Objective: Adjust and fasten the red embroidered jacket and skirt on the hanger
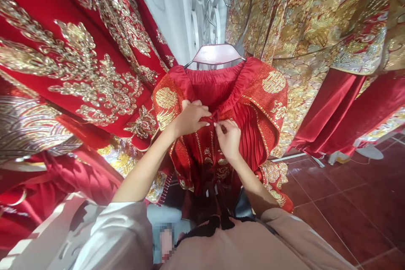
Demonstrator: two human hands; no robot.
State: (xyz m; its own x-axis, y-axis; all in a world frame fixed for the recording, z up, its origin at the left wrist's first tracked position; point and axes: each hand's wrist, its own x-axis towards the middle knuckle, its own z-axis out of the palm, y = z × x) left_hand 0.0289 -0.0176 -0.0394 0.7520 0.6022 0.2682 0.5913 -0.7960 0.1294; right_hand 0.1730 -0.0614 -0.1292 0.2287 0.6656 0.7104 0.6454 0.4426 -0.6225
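A red skirt [249,122] with gold embroidery, pleats and a gathered waistband hangs on a clip hanger [217,54]. At the front of its waist, a thin red tie cord [215,115] forms a small loop. My left hand [193,117] pinches the cord from the left, its fingers closed. On the other side my right hand [228,136] is closed too, with thumb and fingertips pressed together on the cord. The two sets of fingertips are close together, just below the waist opening. What lies inside the fingers is mostly hidden.
Red garments with heavy gold beading [95,71] hang close on the left. Gold patterned cloth [310,12] fills the right, above red fabric [329,109] near the floor. Behind the hanger is pale drapery [171,4]. The floor has dark red tiles [348,190].
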